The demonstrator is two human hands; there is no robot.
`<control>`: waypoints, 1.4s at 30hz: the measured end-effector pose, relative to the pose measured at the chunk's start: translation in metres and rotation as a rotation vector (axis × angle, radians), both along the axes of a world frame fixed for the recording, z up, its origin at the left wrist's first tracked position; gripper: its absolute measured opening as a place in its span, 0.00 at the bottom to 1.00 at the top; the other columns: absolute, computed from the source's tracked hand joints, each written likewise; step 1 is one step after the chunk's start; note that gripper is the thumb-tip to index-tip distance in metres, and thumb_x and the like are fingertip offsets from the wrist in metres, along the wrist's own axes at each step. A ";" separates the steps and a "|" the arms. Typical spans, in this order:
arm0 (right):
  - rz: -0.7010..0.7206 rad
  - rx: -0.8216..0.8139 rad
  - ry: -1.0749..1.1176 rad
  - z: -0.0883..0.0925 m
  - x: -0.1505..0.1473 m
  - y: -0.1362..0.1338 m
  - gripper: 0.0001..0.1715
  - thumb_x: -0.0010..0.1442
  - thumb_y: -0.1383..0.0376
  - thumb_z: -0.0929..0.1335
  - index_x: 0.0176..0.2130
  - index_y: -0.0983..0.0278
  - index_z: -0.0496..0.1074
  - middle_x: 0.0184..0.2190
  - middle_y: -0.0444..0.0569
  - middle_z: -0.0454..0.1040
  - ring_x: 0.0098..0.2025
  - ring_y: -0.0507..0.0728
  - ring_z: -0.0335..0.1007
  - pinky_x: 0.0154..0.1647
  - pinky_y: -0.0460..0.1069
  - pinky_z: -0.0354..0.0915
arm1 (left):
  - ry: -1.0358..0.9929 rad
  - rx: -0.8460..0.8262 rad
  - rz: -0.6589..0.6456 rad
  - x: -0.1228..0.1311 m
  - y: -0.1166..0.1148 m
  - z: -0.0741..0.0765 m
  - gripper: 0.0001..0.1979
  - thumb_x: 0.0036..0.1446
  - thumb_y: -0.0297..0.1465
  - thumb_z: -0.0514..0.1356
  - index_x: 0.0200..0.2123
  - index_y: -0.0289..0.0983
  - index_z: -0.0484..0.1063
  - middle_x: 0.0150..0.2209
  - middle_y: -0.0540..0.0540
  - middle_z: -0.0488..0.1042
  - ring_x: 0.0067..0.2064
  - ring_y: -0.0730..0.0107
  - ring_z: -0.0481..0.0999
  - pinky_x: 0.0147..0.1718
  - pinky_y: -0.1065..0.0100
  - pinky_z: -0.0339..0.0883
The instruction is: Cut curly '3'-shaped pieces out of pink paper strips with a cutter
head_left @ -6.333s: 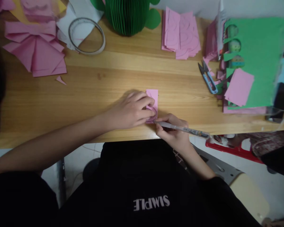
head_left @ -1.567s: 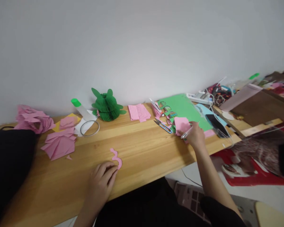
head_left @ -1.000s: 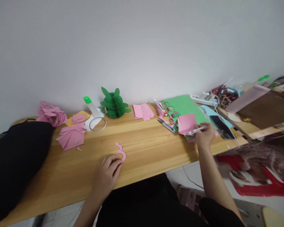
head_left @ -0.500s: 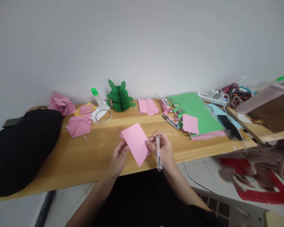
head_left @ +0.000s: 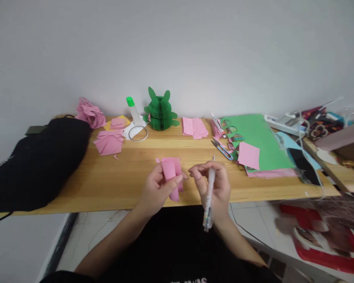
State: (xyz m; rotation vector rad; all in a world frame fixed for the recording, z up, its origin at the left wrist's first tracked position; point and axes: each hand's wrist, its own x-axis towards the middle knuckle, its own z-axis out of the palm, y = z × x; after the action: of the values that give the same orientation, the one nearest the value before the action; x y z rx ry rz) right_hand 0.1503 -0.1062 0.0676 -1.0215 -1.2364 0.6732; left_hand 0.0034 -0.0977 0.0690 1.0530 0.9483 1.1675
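Observation:
Near the front edge of the wooden table (head_left: 129,173), my left hand (head_left: 157,189) grips a curled pink paper (head_left: 169,173), thumb across its front. My right hand (head_left: 216,184) holds a clear pen (head_left: 209,196) between its fingers, tip pointing up and away. The thumb and index finger of that hand are close to the pink paper but apart from it. Behind the hands stands a green honeycomb paper figure (head_left: 161,114). Pink paper pieces (head_left: 194,127) lie right of it, and small blue-handled snips (head_left: 222,150) rest nearer my right hand.
A black cloth bag (head_left: 50,161) covers the left end. Behind it are crumpled pink papers (head_left: 90,114), a green-capped glue bottle (head_left: 133,110) and a ring (head_left: 138,133). On the right lie green sheets (head_left: 262,137), a dark phone (head_left: 303,165), a cable and a white tray (head_left: 284,124).
The pink paper, flat and touched by both hands before, is now curled in my left hand. My right hand has let go of it and moved right with the pen. The view has shifted.

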 end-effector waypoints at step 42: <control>0.145 -0.017 0.059 0.056 -0.003 -0.022 0.16 0.56 0.73 0.75 0.39 0.55 0.71 0.32 0.41 0.73 0.32 0.52 0.74 0.34 0.49 0.74 | -0.004 0.130 -0.053 -0.007 -0.033 0.057 0.09 0.59 0.25 0.66 0.41 0.43 0.79 0.35 0.52 0.84 0.32 0.68 0.84 0.31 0.72 0.79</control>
State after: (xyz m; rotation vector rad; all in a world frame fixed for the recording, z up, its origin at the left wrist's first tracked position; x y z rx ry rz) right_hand 0.1475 -0.1283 0.1238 -0.9256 -1.2632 0.8224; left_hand -0.0033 -0.1304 0.1262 1.1730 0.8455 1.1991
